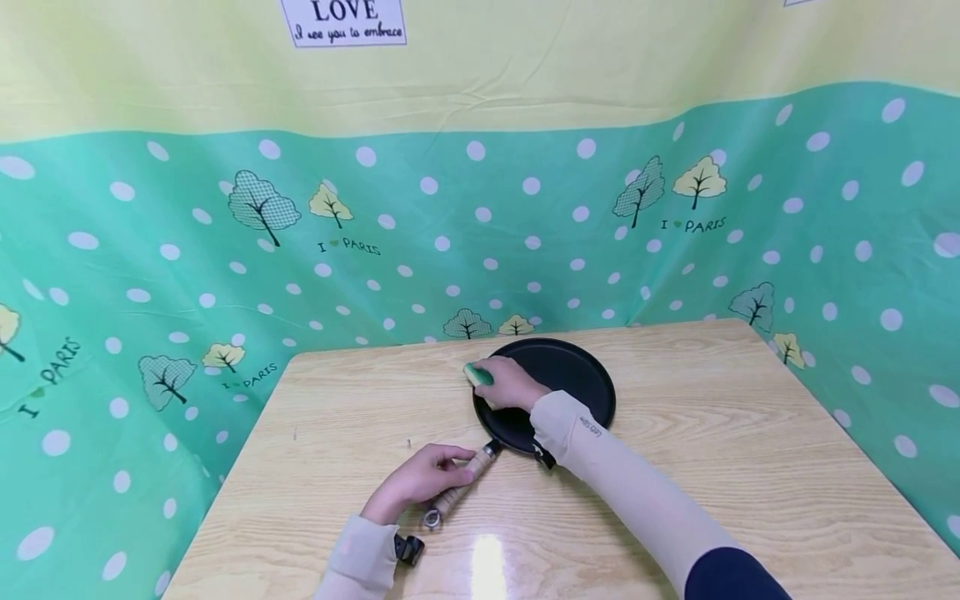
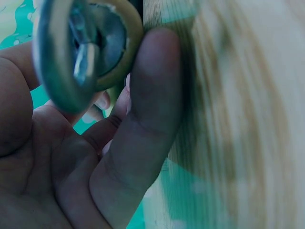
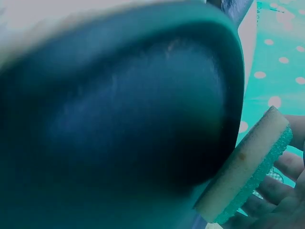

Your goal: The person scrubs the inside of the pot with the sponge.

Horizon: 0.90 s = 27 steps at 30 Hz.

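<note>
A black, shallow frying pan (image 1: 573, 375) lies toward the back of the table. Its light wood-look handle (image 1: 452, 498) points to the front left and ends in a metal hanging ring (image 1: 432, 518). My left hand (image 1: 423, 475) grips this handle, thumb on one side and fingers on the other. Over the pan's left edge, my right hand (image 1: 513, 385) holds a sponge (image 1: 480, 375) with a pale foam body and a green scouring layer. In the right wrist view the foam side of the sponge (image 3: 248, 164) faces the pan's rim, right at its edge.
The pan rests on a light wood-grain table (image 1: 330, 417). A green and yellow patterned cloth (image 1: 405, 208) hangs behind the table and at both sides. A small black device (image 1: 408, 550) sits at my left wrist.
</note>
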Available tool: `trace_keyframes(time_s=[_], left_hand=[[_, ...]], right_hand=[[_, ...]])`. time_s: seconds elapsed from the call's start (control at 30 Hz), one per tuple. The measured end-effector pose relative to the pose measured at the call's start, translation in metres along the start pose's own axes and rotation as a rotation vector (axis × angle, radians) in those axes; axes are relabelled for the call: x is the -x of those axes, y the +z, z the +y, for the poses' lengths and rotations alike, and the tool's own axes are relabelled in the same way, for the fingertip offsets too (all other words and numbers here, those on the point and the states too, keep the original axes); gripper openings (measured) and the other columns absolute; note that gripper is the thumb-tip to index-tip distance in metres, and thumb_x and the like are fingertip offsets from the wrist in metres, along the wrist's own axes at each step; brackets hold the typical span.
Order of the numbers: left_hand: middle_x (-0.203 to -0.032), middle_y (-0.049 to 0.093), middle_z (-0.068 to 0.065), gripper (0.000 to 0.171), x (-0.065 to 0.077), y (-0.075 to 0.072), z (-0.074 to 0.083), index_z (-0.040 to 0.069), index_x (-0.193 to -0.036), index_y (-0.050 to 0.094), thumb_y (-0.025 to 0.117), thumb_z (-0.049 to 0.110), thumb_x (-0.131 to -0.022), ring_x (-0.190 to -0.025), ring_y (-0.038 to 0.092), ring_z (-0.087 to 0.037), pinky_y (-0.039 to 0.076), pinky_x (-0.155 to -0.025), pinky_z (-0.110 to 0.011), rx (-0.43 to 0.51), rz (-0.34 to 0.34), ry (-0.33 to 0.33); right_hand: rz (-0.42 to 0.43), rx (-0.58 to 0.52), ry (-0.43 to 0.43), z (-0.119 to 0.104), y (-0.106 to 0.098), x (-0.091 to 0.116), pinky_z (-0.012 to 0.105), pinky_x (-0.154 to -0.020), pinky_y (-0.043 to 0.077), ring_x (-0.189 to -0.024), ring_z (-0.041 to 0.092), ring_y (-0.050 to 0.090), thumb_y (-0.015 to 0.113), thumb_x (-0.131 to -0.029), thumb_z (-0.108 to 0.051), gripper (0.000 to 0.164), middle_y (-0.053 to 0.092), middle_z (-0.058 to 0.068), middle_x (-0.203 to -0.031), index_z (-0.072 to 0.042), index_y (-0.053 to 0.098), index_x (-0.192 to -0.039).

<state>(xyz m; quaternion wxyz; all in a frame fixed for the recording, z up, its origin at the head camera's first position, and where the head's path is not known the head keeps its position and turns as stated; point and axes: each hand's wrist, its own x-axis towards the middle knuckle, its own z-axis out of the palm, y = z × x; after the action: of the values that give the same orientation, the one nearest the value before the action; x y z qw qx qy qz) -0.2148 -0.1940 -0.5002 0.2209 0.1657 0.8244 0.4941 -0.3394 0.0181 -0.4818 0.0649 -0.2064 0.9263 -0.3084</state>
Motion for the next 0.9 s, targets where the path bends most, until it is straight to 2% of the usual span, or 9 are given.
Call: trace_keyframes(time_s=[0.33,0.53,0.67,0.9], left_hand=[[-0.082,0.06,-0.003,0.042,0.002,0.002,0.001,-0.008,-0.138,0.064,0.07,0.013,-0.102,-0.061,0.048,-0.013,0.039,-0.05,-0.024,0.027,-0.001,0.01],[-0.084,0.06,-0.004,0.042,0.001,0.001,0.001,-0.008,-0.137,0.064,0.071,0.013,-0.101,-0.067,0.05,-0.014,0.04,-0.055,-0.023,0.021,0.004,0.015],[-0.084,0.06,-0.004,0.042,0.0,0.0,0.001,-0.008,-0.137,0.065,0.071,0.013,-0.101,-0.068,0.05,-0.014,0.041,-0.056,-0.023,0.012,0.008,0.015],[-0.084,0.06,-0.004,0.041,-0.001,0.0,0.001,-0.008,-0.135,0.066,0.072,0.012,-0.1,-0.072,0.052,-0.015,0.043,-0.061,-0.024,0.016,0.009,0.013]], right_hand=[[-0.023,0.068,-0.024,0.008,-0.007,-0.002,0.045,-0.106,0.047,-0.122,0.027,0.058,0.071,-0.102,-0.019,0.054,0.06,0.013,-0.145,-0.008,0.056,-0.153],[-0.047,0.128,-0.075,0.014,-0.012,-0.006,0.043,-0.104,0.048,-0.124,0.026,0.059,0.073,-0.102,-0.017,0.053,0.06,0.012,-0.147,-0.007,0.057,-0.152],[-0.072,0.172,-0.119,0.017,-0.017,-0.007,0.044,-0.106,0.048,-0.131,0.027,0.057,0.073,-0.102,-0.016,0.052,0.058,0.012,-0.15,-0.01,0.058,-0.151],[-0.067,0.277,-0.191,0.023,-0.022,-0.006,0.049,-0.118,0.039,-0.147,0.033,0.045,0.073,-0.101,-0.013,0.05,0.053,0.011,-0.156,-0.016,0.061,-0.15]])
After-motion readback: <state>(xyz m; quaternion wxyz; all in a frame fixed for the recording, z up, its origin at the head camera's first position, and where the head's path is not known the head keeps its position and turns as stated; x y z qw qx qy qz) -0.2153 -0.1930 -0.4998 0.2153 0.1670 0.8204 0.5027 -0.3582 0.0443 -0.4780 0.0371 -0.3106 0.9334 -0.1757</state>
